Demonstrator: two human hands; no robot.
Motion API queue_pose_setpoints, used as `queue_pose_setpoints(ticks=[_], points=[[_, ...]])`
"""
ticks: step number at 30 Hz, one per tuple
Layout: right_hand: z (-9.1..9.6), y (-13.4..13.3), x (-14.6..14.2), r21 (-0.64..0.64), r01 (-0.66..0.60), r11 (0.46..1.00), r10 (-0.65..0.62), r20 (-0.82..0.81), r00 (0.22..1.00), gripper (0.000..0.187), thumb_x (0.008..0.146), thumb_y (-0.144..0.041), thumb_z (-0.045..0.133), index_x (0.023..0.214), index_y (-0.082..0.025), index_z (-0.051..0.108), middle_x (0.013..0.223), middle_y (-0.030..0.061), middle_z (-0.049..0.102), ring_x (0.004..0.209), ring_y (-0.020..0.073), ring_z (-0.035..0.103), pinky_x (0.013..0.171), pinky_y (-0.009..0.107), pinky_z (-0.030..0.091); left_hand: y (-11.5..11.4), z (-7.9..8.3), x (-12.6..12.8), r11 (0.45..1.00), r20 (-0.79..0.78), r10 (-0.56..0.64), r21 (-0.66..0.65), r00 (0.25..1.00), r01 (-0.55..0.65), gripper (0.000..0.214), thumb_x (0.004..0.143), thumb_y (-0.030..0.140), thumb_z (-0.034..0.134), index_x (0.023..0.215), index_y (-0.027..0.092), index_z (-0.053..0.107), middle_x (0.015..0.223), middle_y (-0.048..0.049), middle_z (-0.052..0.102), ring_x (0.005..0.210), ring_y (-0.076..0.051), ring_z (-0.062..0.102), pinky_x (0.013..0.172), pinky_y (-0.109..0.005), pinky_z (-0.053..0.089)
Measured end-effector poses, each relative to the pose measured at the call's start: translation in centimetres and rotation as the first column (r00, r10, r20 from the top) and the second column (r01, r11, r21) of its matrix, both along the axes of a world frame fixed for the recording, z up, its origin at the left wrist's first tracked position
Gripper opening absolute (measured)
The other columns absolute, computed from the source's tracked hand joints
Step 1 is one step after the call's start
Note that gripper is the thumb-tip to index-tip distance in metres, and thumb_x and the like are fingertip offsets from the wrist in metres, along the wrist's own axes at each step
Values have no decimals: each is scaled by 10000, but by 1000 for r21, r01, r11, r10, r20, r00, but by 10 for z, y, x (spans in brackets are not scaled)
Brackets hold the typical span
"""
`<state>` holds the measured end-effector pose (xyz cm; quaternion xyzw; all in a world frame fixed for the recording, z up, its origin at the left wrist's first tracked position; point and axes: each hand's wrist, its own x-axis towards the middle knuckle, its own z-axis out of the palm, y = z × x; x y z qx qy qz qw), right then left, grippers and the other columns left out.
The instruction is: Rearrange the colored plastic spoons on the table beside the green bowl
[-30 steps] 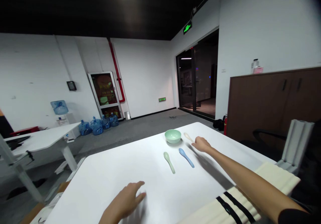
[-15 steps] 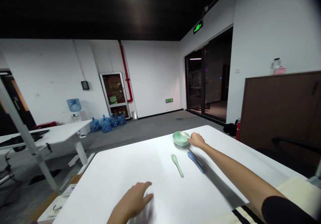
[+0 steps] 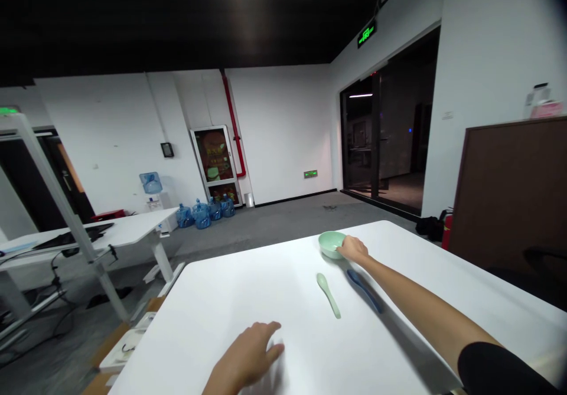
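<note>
Right hand [image 3: 353,249] on rim of pale green bowl [image 3: 331,244] - touching it, grip unclear, can't tell if it holds anything. Green spoon [image 3: 328,295] and blue spoon [image 3: 365,290] lie outside bowl on white table [image 3: 248,300], lower centre of frame. Left hand [image 3: 246,355] open, empty, bottom centre. Exit sign [image 3: 367,33] upper right - too small to read.

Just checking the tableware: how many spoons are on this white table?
2 in view: a pale green spoon lying on the white table, and a blue spoon to its right, below the right hand. Another may be hidden in the green bowl behind that hand.
</note>
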<state>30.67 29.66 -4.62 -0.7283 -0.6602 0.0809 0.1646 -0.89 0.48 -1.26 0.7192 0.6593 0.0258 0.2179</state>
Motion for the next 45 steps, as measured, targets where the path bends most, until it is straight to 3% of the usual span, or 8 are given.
queue_pose_setpoints(ticks=[5,9,16,22,26,36,40,45], points=[[-1,-4,-1,-26,-16,1000,15,-22,1000,340,776,-469,596,929,-183,699,1063,141,683,927,268,658,698,300,452,0,-3,-1,1000,-2,7,-4,1000,-7,581,863,587,430,1372,312,481,1315,-85,576,1198,-298,532,1015,-441,396],[10,-25,6,14,-42,999,43,-46,998,407,844,-521,491,885,-183,715,1018,144,696,945,271,649,732,309,437,0,-1,-1,1000,-7,7,-5,1000,-7,583,863,586,429,1374,308,478,1339,-89,558,1217,-293,519,1026,-439,389],[29,-92,46,85,-159,984,163,-51,985,611,854,-617,432,1208,-159,628,1130,160,677,1074,295,608,838,332,426,-4,7,3,1000,-21,-19,0,1000,19,581,873,565,412,1377,282,473,1356,-89,547,1221,-275,522,1032,-415,386],[5,-126,71,141,-243,960,252,-44,967,735,859,-612,438,1417,-134,443,1433,155,474,1324,290,423,1062,360,320,-2,7,1,999,-14,-18,33,1000,18,598,861,581,418,1372,276,477,1348,-84,561,1220,-273,526,1025,-399,390],[-9,-128,76,130,-245,961,253,-46,966,758,866,-610,431,1447,-124,398,1476,155,417,1375,282,355,1104,359,275,-3,8,2,999,-23,-25,40,999,26,581,867,573,409,1362,277,487,1329,-88,577,1198,-261,544,1010,-391,400],[-9,-127,77,121,-241,963,251,-76,965,667,878,-595,435,1360,-139,502,1295,158,595,1219,266,527,985,321,369,0,4,5,999,-24,-28,38,999,29,598,861,599,409,1368,289,479,1338,-83,566,1208,-264,534,1017,-396,395],[-2,-117,74,115,-237,965,242,-33,970,579,898,-575,405,1209,-135,617,1133,157,676,1071,253,611,846,291,413,0,6,9,999,-39,-27,39,999,29,588,867,586,398,1367,288,482,1340,-78,568,1219,-271,525,1016,-396,397],[19,-86,62,92,-215,972,215,9,977,488,875,-555,455,1056,-169,693,1050,137,701,1001,248,634,765,274,408,0,6,7,1000,-25,-7,20,1000,8,589,864,597,402,1372,310,476,1349,-64,567,1216,-274,528,1010,-397,401]])
